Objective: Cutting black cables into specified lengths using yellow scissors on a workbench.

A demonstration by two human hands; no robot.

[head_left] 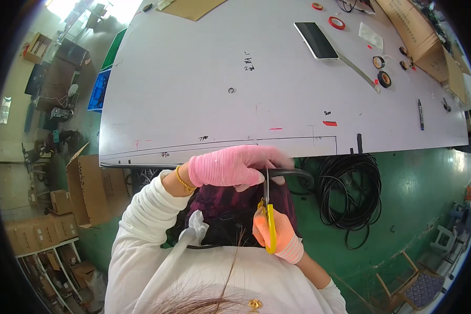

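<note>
My left hand (233,165), in a pink knitted glove, is closed on a black cable (294,173) just off the table's near edge. Part of the fingers is smeared by motion. The cable runs left along that edge and its other side bends down to the right. My right hand (281,235), in an orange glove, grips a pair of scissors (270,226) with yellow handles. Their blades point up at the cable beside my left fingertips; whether they touch it I cannot tell.
On the white marked table (183,78) lie a phone-like device (316,41), tape rolls (384,79), a marker (421,114) and a small ring (231,90). A coil of black cable (345,199) hangs off the near edge to the right. Cardboard boxes (97,183) stand at left.
</note>
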